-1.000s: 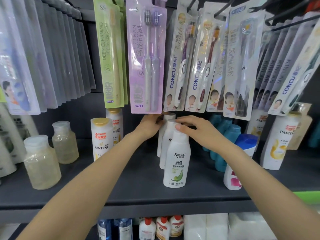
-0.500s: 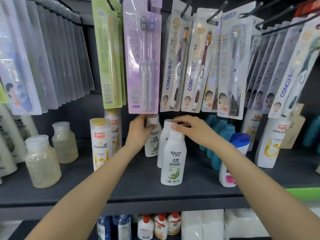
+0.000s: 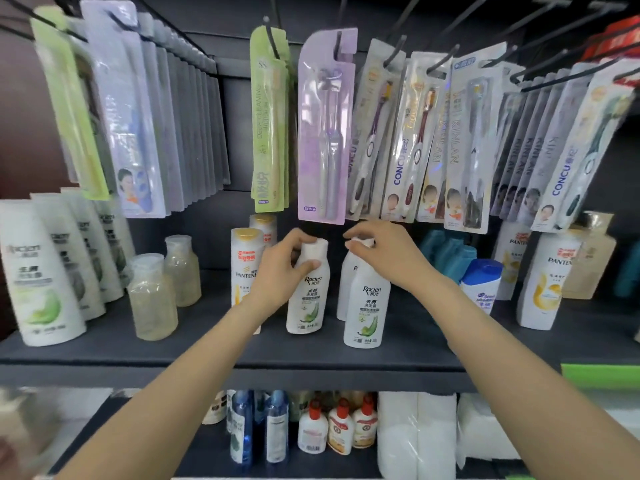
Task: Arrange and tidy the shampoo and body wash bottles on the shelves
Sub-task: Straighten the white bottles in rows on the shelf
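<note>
Beneath hanging toothbrush packs [image 3: 325, 133], a shopper's left hand [image 3: 284, 268] grasps one Racien bottle [image 3: 306, 292] on the dark shelf [image 3: 207, 344] while the right hand [image 3: 384, 254] pinches another's cap [image 3: 362, 242]; label-forward, level rows would look tidiest.

Both arms extended forward, left hand [image 3: 284, 268] curled in a grip, right hand [image 3: 384, 252] arched, fingertips seemingly pinched together.
</note>
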The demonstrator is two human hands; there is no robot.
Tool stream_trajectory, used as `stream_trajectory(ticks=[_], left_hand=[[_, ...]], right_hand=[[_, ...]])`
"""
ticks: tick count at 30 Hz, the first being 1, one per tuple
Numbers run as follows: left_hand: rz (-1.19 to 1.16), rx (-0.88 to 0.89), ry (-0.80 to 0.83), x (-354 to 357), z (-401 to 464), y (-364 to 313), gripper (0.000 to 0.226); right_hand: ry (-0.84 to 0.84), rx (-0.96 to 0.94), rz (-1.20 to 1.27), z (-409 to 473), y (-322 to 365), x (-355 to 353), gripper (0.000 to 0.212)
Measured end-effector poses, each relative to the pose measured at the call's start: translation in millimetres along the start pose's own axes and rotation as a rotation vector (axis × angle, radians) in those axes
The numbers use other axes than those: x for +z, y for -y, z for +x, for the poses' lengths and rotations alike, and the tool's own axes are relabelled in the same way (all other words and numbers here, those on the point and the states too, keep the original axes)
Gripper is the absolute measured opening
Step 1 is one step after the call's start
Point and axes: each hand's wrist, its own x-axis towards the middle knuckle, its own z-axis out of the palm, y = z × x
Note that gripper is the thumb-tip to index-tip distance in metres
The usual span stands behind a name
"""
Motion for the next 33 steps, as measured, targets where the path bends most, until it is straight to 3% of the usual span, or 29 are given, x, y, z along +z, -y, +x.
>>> stream_trajectory(ticks=[9, 14, 19, 24, 28, 31, 33], left_hand=[[-0.156, 0.01, -0.013, -24.8, -31.8, -30.0, 0.027], [-0.287, -0.02, -0.009, -32.9, -36.9, -44.2, 0.028], [-0.401, -0.089, 0.009, -36.8, -42.6, -51.3, 0.039], [-0.31, -0.192, 0.235, -36.9, -56.6, -40.9, 0.05], [-0.205, -0.268, 0.396, -40.2, -80.0, -30.2, 0.072], [-0.134, -0.241, 0.39, -40.8, -95.4, -32.4, 0.077], [-0.066, -0.179, 0.325, -39.5, -99.8, -35.9, 0.069]], right_hand=[[0.007, -0.022, 0.056, -36.8, 27.6, 18.7, 0.03], [0.142, 0.136, 0.445, -52.3, 35.9, 31.2, 0.033], [0.099, 0.286, 0.755, -60.2, 43.0, 33.3, 0.029], [-0.006, 0.433, 0.852, -64.9, 45.8, 39.3, 0.033], [-0.086, 0.508, 0.849, -65.2, 44.2, 41.2, 0.036], [-0.108, 0.516, 0.811, -66.4, 46.1, 45.3, 0.028], [-0.118, 0.527, 0.818, -67.5, 50.4, 49.1, 0.021]])
